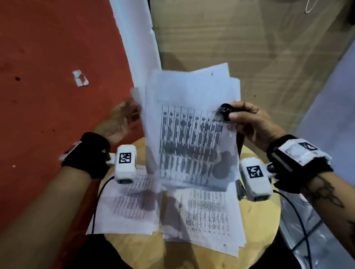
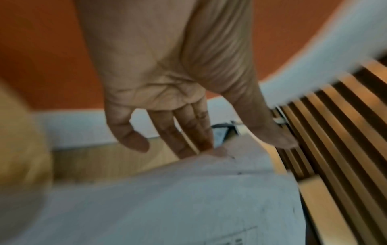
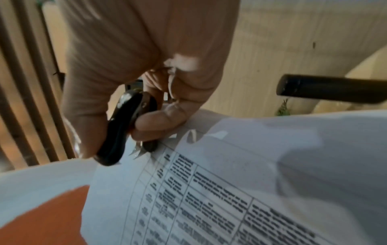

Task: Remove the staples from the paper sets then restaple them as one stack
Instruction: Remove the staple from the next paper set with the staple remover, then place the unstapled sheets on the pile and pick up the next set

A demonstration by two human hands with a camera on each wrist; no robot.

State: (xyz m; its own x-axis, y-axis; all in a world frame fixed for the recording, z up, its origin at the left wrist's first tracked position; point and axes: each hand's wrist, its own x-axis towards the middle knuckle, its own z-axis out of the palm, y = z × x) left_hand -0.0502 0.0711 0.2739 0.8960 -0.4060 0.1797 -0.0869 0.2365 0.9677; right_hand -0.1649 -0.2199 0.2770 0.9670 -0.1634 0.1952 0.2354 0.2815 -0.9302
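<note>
A printed paper set [image 1: 189, 133] is lifted upright above the round wooden stool [image 1: 154, 255]. My right hand [image 1: 252, 120] grips a black staple remover [image 1: 225, 111] at the set's upper right corner. In the right wrist view the staple remover [image 3: 123, 126] is squeezed between thumb and fingers, and its metal claws [image 3: 138, 151] sit at the torn corner of the paper [image 3: 230, 182]. My left hand [image 1: 128, 114] is at the set's left edge. Its fingertips [image 2: 205, 144] are nearly straight and touch a paper corner [image 2: 218, 151], with the thumb held apart.
Two more printed sets lie on the stool, one at the left [image 1: 133, 202] and one at the right [image 1: 209, 210]. Red floor [image 1: 36, 80] with a paper scrap [image 1: 80, 77] lies to the left. A white post [image 1: 136, 33] and a brown panel [image 1: 249, 38] stand behind.
</note>
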